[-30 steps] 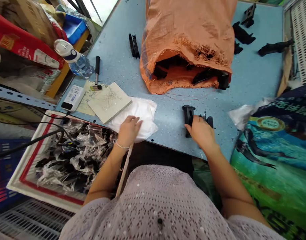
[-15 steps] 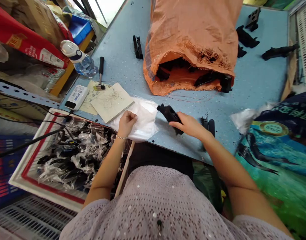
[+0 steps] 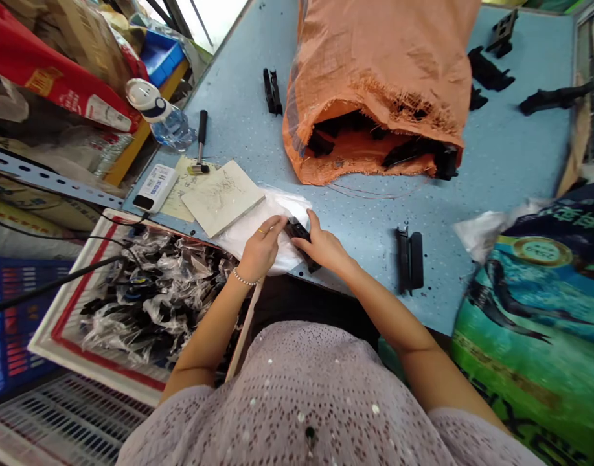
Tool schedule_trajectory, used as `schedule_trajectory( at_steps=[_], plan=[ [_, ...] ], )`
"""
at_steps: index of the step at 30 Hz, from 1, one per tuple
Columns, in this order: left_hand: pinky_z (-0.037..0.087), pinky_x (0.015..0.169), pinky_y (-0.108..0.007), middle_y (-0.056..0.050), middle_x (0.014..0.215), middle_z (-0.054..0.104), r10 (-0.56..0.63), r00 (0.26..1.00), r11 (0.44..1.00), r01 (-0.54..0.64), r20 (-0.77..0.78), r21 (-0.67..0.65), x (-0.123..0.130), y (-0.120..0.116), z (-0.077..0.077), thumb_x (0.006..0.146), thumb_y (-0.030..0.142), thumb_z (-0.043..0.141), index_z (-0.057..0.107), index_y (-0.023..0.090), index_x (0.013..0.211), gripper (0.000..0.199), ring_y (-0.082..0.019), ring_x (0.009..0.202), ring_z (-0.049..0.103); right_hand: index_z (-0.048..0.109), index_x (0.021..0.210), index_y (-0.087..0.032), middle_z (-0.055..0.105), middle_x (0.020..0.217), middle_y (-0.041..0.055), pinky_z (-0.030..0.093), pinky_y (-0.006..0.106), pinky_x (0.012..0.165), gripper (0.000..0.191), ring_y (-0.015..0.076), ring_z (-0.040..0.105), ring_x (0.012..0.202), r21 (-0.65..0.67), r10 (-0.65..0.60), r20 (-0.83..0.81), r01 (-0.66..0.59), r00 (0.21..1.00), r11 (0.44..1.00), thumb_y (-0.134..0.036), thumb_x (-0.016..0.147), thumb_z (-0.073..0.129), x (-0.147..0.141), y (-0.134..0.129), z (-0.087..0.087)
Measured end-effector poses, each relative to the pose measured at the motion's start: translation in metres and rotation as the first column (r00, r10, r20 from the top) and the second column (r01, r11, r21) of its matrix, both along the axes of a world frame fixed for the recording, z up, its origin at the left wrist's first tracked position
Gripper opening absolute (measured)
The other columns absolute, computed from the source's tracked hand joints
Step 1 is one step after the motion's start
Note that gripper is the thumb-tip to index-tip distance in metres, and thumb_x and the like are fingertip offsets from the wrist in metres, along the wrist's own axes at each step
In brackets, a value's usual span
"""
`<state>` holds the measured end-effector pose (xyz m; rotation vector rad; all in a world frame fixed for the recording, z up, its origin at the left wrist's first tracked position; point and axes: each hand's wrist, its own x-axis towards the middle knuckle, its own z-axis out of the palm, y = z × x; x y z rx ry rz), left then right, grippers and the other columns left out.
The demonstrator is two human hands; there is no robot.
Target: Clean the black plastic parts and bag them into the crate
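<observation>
My right hand (image 3: pixel 323 248) is closed round a black part (image 3: pixel 304 244), one end of which lies against the clear plastic bags (image 3: pixel 248 226) at the table's front edge. My left hand (image 3: pixel 262 249) has its fingers pinched at the bags, beside the far end of the part; the bag's edge seems to be between them. Left of the bags lies a cream pad (image 3: pixel 222 197). Another black part (image 3: pixel 410 260) stands apart on the table to the right.
An orange woven sack (image 3: pixel 374 58) of black parts lies open at the back. A hammer (image 3: pixel 202 139), bottle (image 3: pixel 163 116) and white box (image 3: pixel 155 188) are at left. Below them is a crate (image 3: pixel 78 353) of bagged parts. A green-blue sack (image 3: pixel 520 349) stands right.
My right hand has carried the black part left and down to the plastic bags. My left hand has shifted slightly right, closer to it. The view has moved slightly.
</observation>
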<state>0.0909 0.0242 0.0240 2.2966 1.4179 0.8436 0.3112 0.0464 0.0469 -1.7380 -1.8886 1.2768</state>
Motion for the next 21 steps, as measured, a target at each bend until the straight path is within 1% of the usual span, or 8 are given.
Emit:
schedule_trajectory(
  at_steps=[2, 4, 7, 9, 11, 13, 16, 21],
  plan=[
    [0.051, 0.113, -0.048, -0.017, 0.148, 0.056, 0.021, 0.998, 1.0, -0.021, -0.066, 0.002, 0.0, -0.006, -0.002, 0.093, 0.004, 0.039, 0.059, 0.017, 0.139, 0.051, -0.028, 0.136, 0.056, 0.017, 0.163, -0.019, 0.075, 0.1, 0.0114, 0.053, 0.039, 0.079, 0.096, 0.0304, 0.072, 0.087, -0.081, -0.099, -0.173, 0.087, 0.98, 0.993, -0.052, 0.089, 0.067, -0.007, 0.003, -0.005],
    [0.051, 0.111, -0.054, -0.021, 0.153, 0.05, 0.1, 0.988, 0.995, -0.102, -0.119, -0.012, 0.0, -0.01, -0.005, 0.091, 0.001, 0.039, 0.053, 0.015, 0.144, 0.058, -0.033, 0.137, 0.055, 0.012, 0.164, -0.022, 0.075, 0.1, 0.0078, 0.055, 0.036, 0.072, 0.096, 0.0249, 0.071, 0.078, -0.284, -0.238, -0.461, 0.112, 0.855, 0.952, -0.055, 0.09, 0.064, -0.013, 0.006, -0.013],
    [0.051, 0.112, -0.054, -0.021, 0.165, 0.033, 0.038, 0.995, 0.999, -0.039, -0.093, -0.009, 0.006, -0.018, -0.003, 0.089, -0.001, 0.036, 0.026, 0.019, 0.162, 0.076, -0.033, 0.145, 0.047, 0.026, 0.157, -0.023, 0.074, 0.098, 0.0047, 0.057, 0.031, 0.062, 0.087, 0.0189, 0.069, 0.07, -0.537, -0.448, -0.68, 0.021, 0.58, 0.843, -0.054, 0.088, 0.068, -0.019, 0.007, -0.022],
    [0.047, 0.117, -0.052, -0.015, 0.168, 0.028, -0.113, 0.994, 0.994, 0.113, -0.01, -0.003, 0.01, -0.024, 0.003, 0.089, -0.001, 0.036, 0.015, 0.026, 0.165, 0.083, -0.03, 0.151, 0.039, 0.044, 0.144, -0.02, 0.072, 0.083, 0.0018, 0.054, 0.028, 0.051, 0.071, 0.0161, 0.064, 0.058, -0.603, -0.487, -0.713, -0.087, 0.504, 0.793, -0.059, 0.088, 0.067, -0.02, 0.003, -0.025],
    [0.043, 0.121, -0.05, -0.011, 0.167, 0.03, -0.15, 0.984, 0.988, 0.152, 0.092, -0.013, 0.008, -0.029, 0.008, 0.09, 0.0, 0.037, 0.014, 0.031, 0.165, 0.085, -0.027, 0.153, 0.035, 0.057, 0.127, -0.017, 0.065, 0.067, -0.0005, 0.048, 0.027, 0.042, 0.064, 0.0138, 0.055, 0.045, -0.619, -0.476, -0.731, -0.18, 0.49, 0.764, -0.068, 0.089, 0.059, -0.018, -0.005, -0.024],
    [0.045, 0.12, -0.047, -0.011, 0.167, 0.03, -0.04, 0.987, 0.998, 0.048, 0.156, -0.049, 0.001, -0.031, 0.012, 0.089, -0.001, 0.04, 0.015, 0.031, 0.165, 0.086, -0.027, 0.152, 0.036, 0.059, 0.126, -0.017, 0.065, 0.067, 0.0, 0.049, 0.027, 0.041, 0.066, 0.0136, 0.055, 0.045, -0.6, -0.442, -0.745, -0.214, 0.499, 0.77, -0.07, 0.087, 0.062, -0.013, -0.014, -0.019],
    [0.049, 0.116, -0.044, -0.012, 0.168, 0.026, 0.085, 0.987, 0.994, -0.074, 0.139, -0.08, -0.011, -0.031, 0.013, 0.088, 0.0, 0.043, 0.014, 0.03, 0.165, 0.088, -0.028, 0.151, 0.038, 0.04, 0.152, -0.023, 0.072, 0.086, 0.0033, 0.054, 0.029, 0.046, 0.086, 0.0156, 0.064, 0.055, -0.542, -0.361, -0.736, -0.178, 0.573, 0.821, -0.058, 0.082, 0.075, -0.007, -0.026, -0.007],
    [0.048, 0.117, -0.044, -0.011, 0.168, 0.03, -0.028, 0.999, 1.0, 0.029, -0.023, 0.009, -0.015, -0.037, 0.012, 0.087, -0.001, 0.042, 0.013, 0.028, 0.166, 0.089, -0.028, 0.149, 0.041, 0.014, 0.165, -0.027, 0.074, 0.099, 0.0066, 0.052, 0.031, 0.043, 0.103, 0.0147, 0.06, 0.051, -0.456, -0.256, -0.696, -0.138, 0.671, 0.879, -0.053, 0.085, 0.074, -0.007, -0.028, 0.004]
  ],
)
